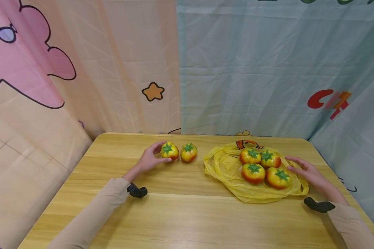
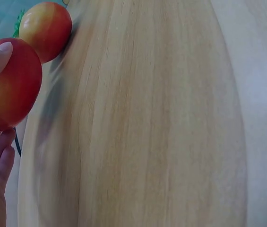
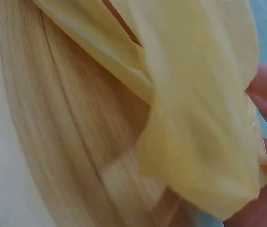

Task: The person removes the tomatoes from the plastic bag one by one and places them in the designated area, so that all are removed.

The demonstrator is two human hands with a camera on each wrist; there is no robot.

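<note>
My left hand point(image 1: 149, 157) grips a yellow-red tomato point(image 1: 169, 151) with a green leafy top, thumb on one side and fingers on the other. In the left wrist view the thumb lies across the red skin of this tomato point(image 2: 15, 85). A second tomato point(image 1: 188, 153) sits just to its right on the table. My right hand point(image 1: 308, 173) is at the right rim of a spread yellow plastic bag point(image 1: 224, 166), its fingers extended beside the tomatoes there. The bag's film point(image 3: 199, 113) hides part of this hand in the right wrist view.
Several more tomatoes point(image 1: 253, 173) lie grouped on the yellow bag. The wooden table point(image 1: 187, 221) ends at the back against a printed curtain point(image 1: 237, 69). Black wrist devices point(image 1: 137, 191) are strapped over both sleeves.
</note>
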